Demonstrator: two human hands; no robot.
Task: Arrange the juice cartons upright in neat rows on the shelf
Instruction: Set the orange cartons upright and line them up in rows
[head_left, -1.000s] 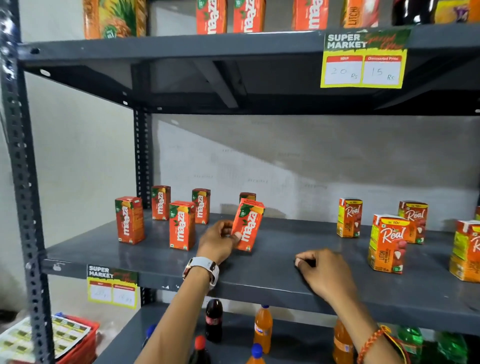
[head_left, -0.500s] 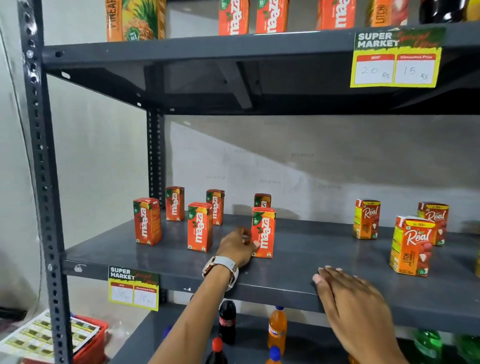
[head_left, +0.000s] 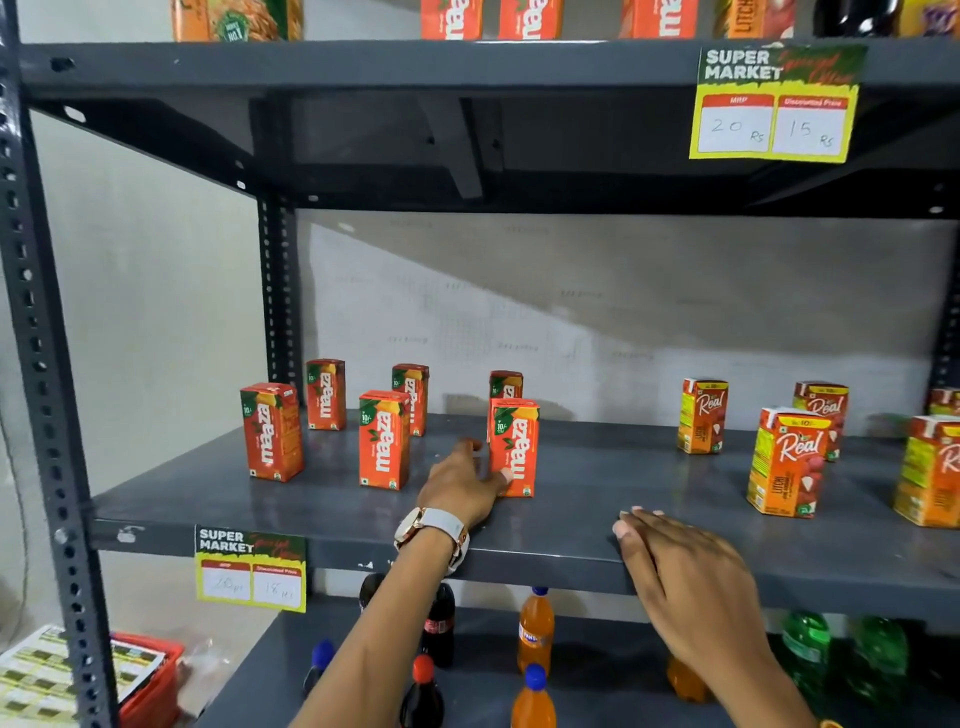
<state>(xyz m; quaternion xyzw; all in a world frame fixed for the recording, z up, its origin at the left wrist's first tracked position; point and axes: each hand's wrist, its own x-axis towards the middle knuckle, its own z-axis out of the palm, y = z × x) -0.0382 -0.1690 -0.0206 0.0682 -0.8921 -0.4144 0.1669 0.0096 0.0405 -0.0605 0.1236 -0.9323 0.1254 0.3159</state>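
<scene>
Several orange Maaza cartons stand upright on the grey middle shelf (head_left: 597, 540), in a front row and a back row. My left hand (head_left: 462, 486), with a white watch on the wrist, holds the front-row Maaza carton (head_left: 514, 447) at its lower left side; the carton stands upright on the shelf. Another Maaza carton (head_left: 505, 385) stands right behind it. To the left stand two front cartons (head_left: 271, 432) (head_left: 383, 439). My right hand (head_left: 680, 571) lies flat, palm down, on the shelf's front edge and holds nothing. Real litchi cartons (head_left: 787, 462) stand at the right.
An upper shelf (head_left: 363, 65) carries more cartons and a yellow price tag (head_left: 774, 104). Another price tag (head_left: 251, 569) hangs on the middle shelf's edge. Soft-drink bottles (head_left: 535, 631) stand on the lower shelf. A red basket (head_left: 150, 680) with printed sheets sits at lower left, beside the frame post (head_left: 47, 415).
My left hand set the tilted Maaza carton down upright in the front row and still holds it. My right hand went from curled to flat on the shelf edge.
</scene>
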